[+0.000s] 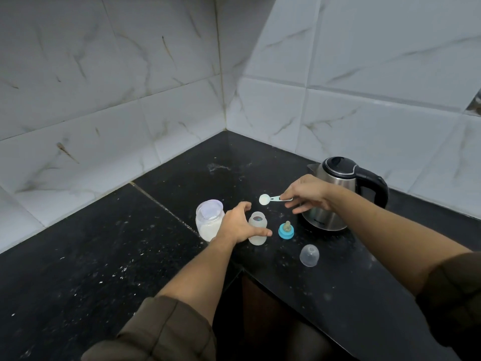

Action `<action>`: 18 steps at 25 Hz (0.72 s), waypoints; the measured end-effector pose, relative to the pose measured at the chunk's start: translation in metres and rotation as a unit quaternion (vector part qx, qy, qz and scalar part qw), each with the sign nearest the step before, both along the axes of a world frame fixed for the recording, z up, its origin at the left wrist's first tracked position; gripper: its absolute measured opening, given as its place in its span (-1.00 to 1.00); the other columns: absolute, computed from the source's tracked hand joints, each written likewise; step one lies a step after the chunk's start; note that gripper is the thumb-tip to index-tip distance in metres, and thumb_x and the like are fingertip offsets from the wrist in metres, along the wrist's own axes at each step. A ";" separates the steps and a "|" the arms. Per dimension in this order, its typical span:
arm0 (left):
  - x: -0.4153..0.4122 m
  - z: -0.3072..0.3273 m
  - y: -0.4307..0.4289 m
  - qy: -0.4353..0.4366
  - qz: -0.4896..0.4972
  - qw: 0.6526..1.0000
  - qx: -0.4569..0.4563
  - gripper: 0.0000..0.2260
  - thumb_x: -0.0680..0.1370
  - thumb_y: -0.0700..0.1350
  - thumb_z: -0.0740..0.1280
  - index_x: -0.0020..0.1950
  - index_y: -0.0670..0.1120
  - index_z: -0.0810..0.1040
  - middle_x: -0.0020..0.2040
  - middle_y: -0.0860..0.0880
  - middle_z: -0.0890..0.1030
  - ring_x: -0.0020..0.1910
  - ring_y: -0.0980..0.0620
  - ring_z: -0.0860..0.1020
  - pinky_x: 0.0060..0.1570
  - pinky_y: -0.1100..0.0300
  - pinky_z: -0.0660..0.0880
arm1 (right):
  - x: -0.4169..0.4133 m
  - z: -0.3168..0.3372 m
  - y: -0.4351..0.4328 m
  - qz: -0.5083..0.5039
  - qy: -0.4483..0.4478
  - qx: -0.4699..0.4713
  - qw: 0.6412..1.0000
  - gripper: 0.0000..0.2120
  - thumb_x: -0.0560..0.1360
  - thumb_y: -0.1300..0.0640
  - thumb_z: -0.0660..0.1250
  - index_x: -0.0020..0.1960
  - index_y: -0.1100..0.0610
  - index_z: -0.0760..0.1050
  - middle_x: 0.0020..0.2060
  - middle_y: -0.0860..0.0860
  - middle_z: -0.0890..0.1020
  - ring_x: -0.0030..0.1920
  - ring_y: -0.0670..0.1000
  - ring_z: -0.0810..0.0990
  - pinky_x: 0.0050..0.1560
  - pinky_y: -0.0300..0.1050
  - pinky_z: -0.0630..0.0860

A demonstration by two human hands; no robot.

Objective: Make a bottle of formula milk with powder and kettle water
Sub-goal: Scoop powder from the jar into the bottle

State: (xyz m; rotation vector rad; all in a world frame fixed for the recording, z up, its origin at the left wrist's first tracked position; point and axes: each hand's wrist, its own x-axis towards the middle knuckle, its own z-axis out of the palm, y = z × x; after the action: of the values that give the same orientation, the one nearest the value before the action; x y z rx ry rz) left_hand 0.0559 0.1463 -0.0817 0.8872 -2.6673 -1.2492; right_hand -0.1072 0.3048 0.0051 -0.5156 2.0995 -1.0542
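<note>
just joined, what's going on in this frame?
A person is dosing formula powder. The right hand pinches the handle of a scoop filled with white powder, held just past the open bottle. The left hand is spread open against the bottle, not clearly gripping it. The powder jar is open; the teat ring, clear cap and kettle wait nearby.

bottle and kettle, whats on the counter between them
The blue teat ring, standing teat-up on the counter, lies between the bottle and the kettle; the head view shows it.
</note>
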 end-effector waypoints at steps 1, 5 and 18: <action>0.000 -0.003 0.003 -0.007 0.007 1.000 0.008 -0.03 0.14 0.18 0.71 0.48 0.00 0.42 0.38 0.07 0.54 0.35 0.02 0.51 0.33 0.01 0.50 | 0.002 -0.002 0.001 0.005 0.001 0.004 1.000 -0.84 0.53 0.21 0.51 0.06 0.27 0.69 -0.01 0.13 0.72 0.09 0.09 0.75 -0.10 -0.05 0.71; -0.003 -0.011 0.010 -0.020 0.032 0.999 0.017 -0.37 0.30 0.05 0.67 0.31 0.01 0.53 0.19 0.03 0.66 0.14 0.02 0.61 0.21 0.00 0.57 | 0.009 -0.011 -0.001 0.016 0.022 0.015 1.000 -0.91 0.53 0.19 0.52 -0.04 0.23 0.71 -0.03 0.19 0.75 0.06 0.09 0.75 -0.07 -0.07 0.73; -0.020 0.009 0.009 0.015 0.041 0.998 -0.049 -0.51 0.32 0.11 0.63 0.19 0.02 0.64 0.05 0.07 0.69 0.03 0.07 0.62 0.11 0.03 0.60 | 0.013 -0.012 -0.002 0.107 0.310 0.019 0.944 -0.90 0.47 0.17 0.50 -0.23 0.10 0.72 -0.10 -0.11 0.77 -0.08 -0.13 0.70 0.04 -0.17 0.63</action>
State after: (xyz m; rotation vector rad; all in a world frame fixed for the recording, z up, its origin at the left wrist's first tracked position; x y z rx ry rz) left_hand 0.0355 0.1549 -0.0730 0.9465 -2.6147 -1.0943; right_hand -0.0947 0.3025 -0.0069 -1.1478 2.5132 -0.7823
